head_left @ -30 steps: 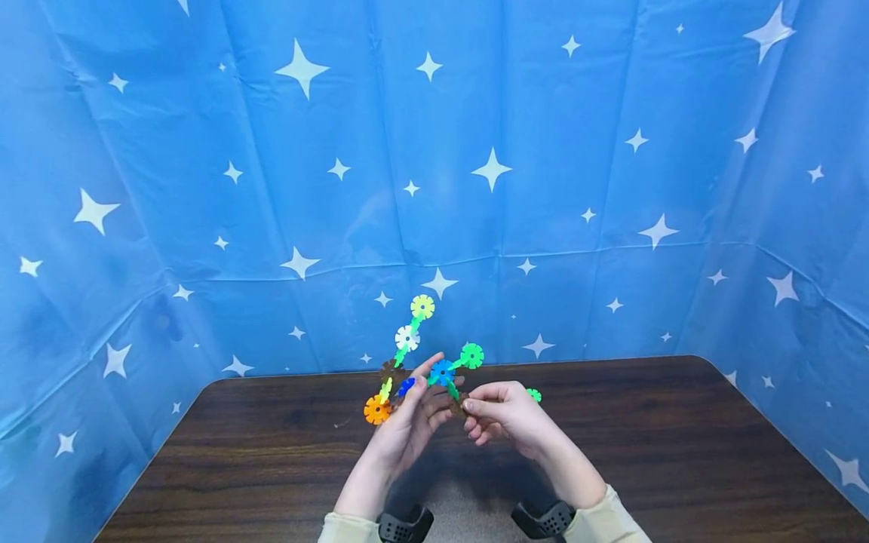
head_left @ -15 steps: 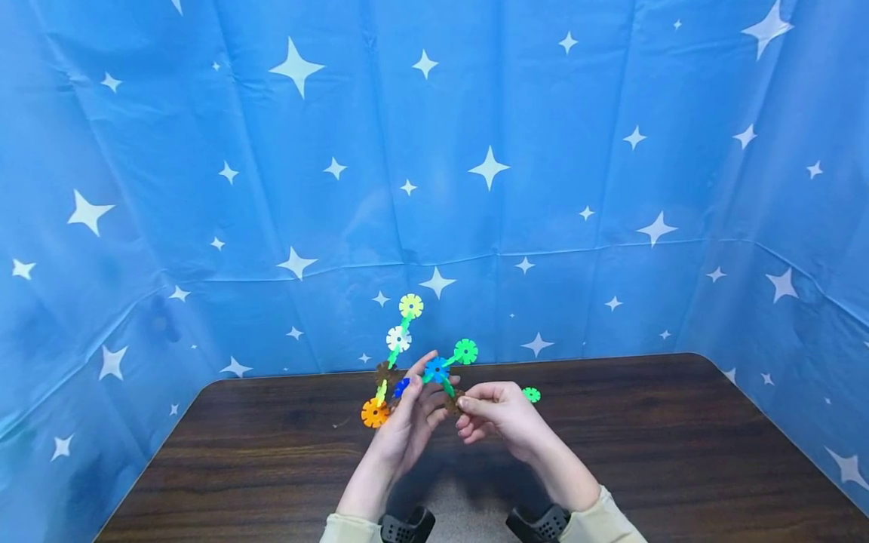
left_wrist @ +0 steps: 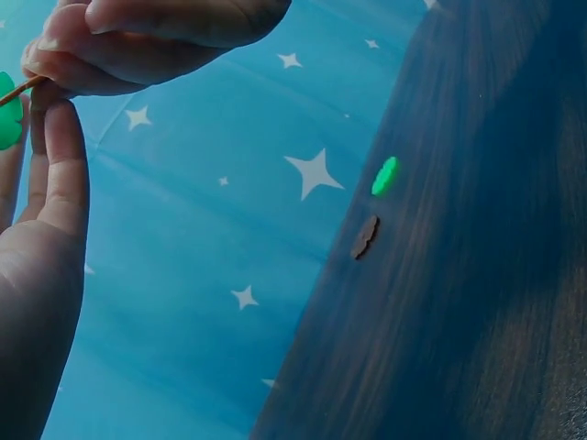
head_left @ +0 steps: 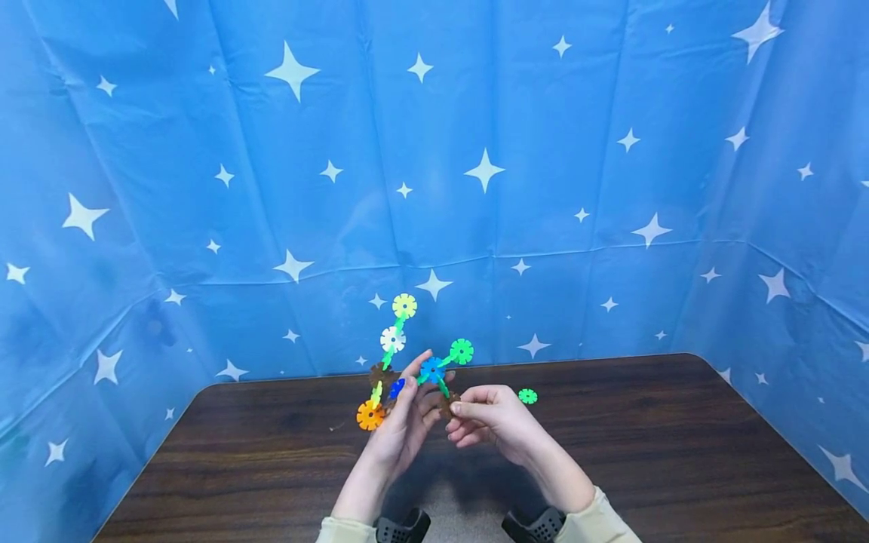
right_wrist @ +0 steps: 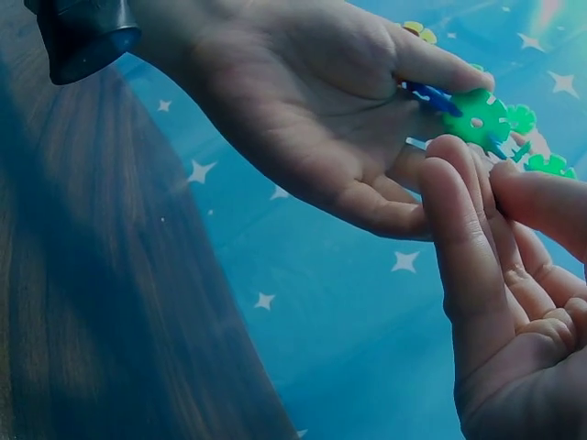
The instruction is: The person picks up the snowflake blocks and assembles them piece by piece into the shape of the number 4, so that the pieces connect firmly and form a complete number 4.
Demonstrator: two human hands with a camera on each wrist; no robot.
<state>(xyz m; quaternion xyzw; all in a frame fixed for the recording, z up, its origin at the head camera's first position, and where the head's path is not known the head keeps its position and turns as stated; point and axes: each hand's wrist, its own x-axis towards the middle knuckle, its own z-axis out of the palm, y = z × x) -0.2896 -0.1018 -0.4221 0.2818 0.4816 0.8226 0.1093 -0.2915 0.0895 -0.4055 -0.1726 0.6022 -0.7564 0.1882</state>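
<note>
A chain of interlocking snowflake discs stands up from my hands in the head view. Its left branch has a yellow disc (head_left: 404,305) on top, a white disc (head_left: 392,339) below it and an orange disc (head_left: 370,415) at the lower end. My left hand (head_left: 397,434) grips the chain near a dark blue disc (head_left: 397,388), its thumb in front. To the right, a light blue disc (head_left: 432,370) joins a green disc (head_left: 462,351). My right hand (head_left: 498,422) pinches a brown disc (head_left: 447,406) at the chain's lower right; fingers hide part of it.
A loose green disc (head_left: 527,396) lies on the dark wooden table (head_left: 652,452) beyond my right hand. Near it in the left wrist view is a loose brown disc (left_wrist: 365,238). A blue curtain (head_left: 543,151) with white stars hangs behind and along the sides.
Both hands and the chain have shifted slightly left in view. The loose green disc, partly covered by my right hand earlier, now shows whole. The pinch on the brown disc stays.
</note>
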